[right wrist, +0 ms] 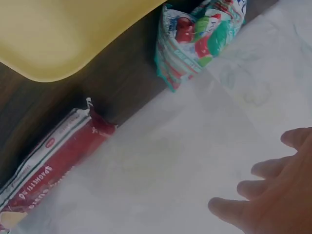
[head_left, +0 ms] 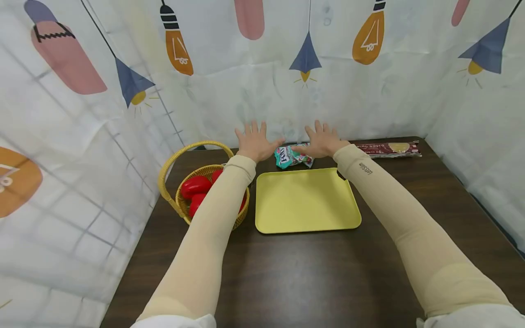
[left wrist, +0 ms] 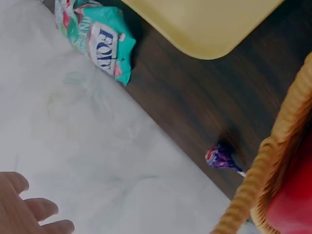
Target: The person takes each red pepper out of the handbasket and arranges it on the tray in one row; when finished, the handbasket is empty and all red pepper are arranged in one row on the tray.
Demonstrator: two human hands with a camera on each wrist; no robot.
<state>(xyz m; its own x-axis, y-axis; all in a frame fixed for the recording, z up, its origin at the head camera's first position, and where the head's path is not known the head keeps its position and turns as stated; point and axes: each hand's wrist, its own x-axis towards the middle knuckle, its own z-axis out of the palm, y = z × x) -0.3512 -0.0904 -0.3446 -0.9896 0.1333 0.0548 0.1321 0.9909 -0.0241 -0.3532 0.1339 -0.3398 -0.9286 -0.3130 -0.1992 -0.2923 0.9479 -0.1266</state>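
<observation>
Both of my hands reach toward the back edge of the table, fingers spread and holding nothing. My left hand (head_left: 255, 145) is over the back edge between the basket and a teal candy bag (head_left: 284, 157) with FOX lettering. My right hand (head_left: 321, 142) overlaps the right part of that bag in the head view. To its right lies a long dark red spaghetti packet (head_left: 389, 149), its print legible in the right wrist view. A small purple-wrapped lollipop (left wrist: 222, 156) lies beside the basket handle in the left wrist view; in the head view it is hidden.
A yellow rectangular tray (head_left: 307, 200) lies mid-table, in front of the candy bag. Left of it stands a wicker basket (head_left: 164, 177) with a tall arched handle, holding several glossy red rounded things (head_left: 196, 187). A white patterned curtain (head_left: 246, 86) hangs behind the dark table (head_left: 303, 278).
</observation>
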